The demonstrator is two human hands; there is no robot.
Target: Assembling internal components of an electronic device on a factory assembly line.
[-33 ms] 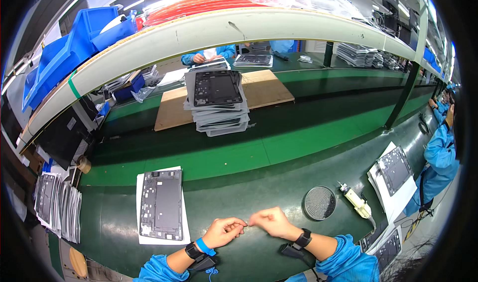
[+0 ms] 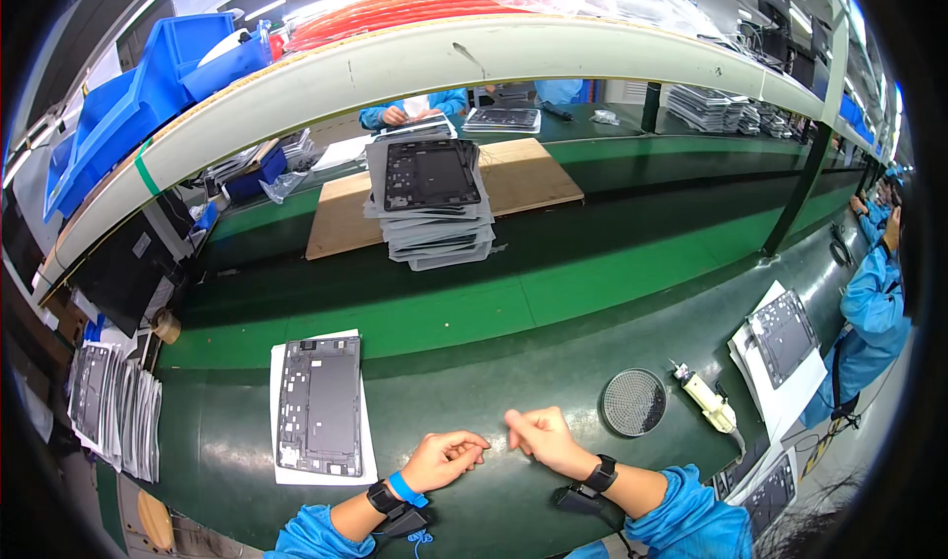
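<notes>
My left hand (image 2: pixel 446 457) rests over the dark green bench top, its fingers curled and pinched together. Anything in that pinch is too small to make out. A short gap to the right of it is my right hand (image 2: pixel 545 439), closed with the thumb pressed on the bent index finger; what it grips, if anything, is hidden. Left of my left hand, a dark tablet housing (image 2: pixel 321 406) lies flat on white paper (image 2: pixel 367 440). A round mesh dish (image 2: pixel 634 402) with small dark pieces in it sits beyond my right hand, beside a cream powered screwdriver (image 2: pixel 708 399).
A tall stack of housings (image 2: pixel 434 233) between sheets stands on a wooden board (image 2: pixel 533 179) ahead. More are piled at the far left (image 2: pixel 118 411) and lie at the right (image 2: pixel 783 337). Overhead runs a shelf (image 2: pixel 415 75) with blue bins (image 2: pixel 128 105). A co-worker's blue sleeve (image 2: pixel 869 302) is at right.
My right hand has moved a little away from my left hand, to the right and upward, widening the gap between them. My left hand has stayed in place.
</notes>
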